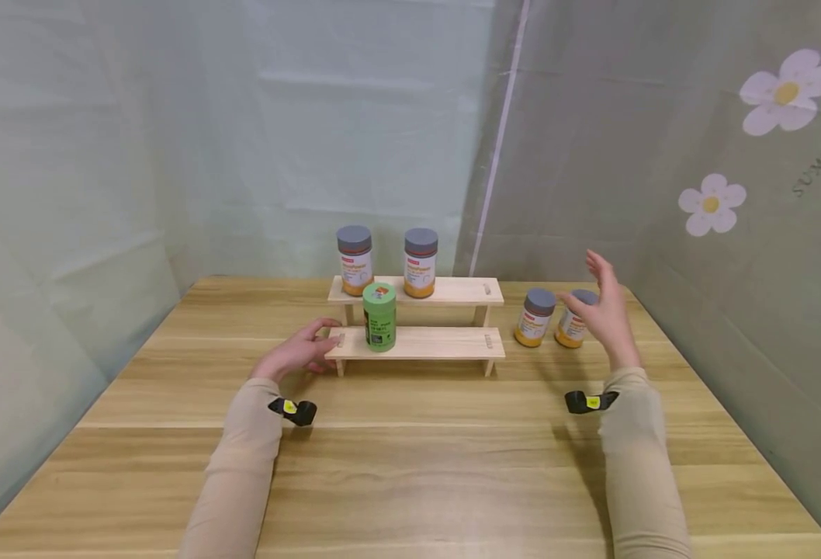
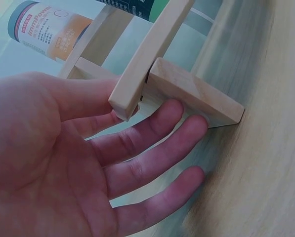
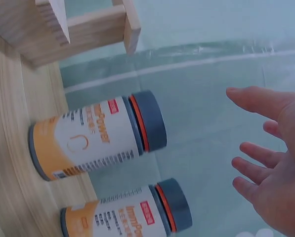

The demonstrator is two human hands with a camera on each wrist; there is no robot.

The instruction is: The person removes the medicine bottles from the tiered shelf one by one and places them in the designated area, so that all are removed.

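Observation:
A two-tier wooden rack [image 1: 445, 343] stands on the table. My left hand [image 1: 300, 351] is at the left end of its lower shelf; in the left wrist view the thumb and index finger of that hand [image 2: 73, 143] pinch the board's end [image 2: 130, 89]. On the lower shelf is a green jar [image 1: 380, 318]. Two blue-lidded jars [image 1: 356, 264] [image 1: 420, 265] stand on the upper shelf. Right of the rack are two more such jars [image 1: 534, 320] [image 1: 569, 332]. My right hand [image 1: 609, 314] hovers beside them, fingers apart and holding nothing, clear of the lids in the right wrist view.
The wooden table [image 1: 410, 466] reaches back to a pale curtain [image 1: 375, 140]. Another curtain side with white flowers [image 1: 788, 94] hangs at the right. Small black cameras are strapped to both wrists.

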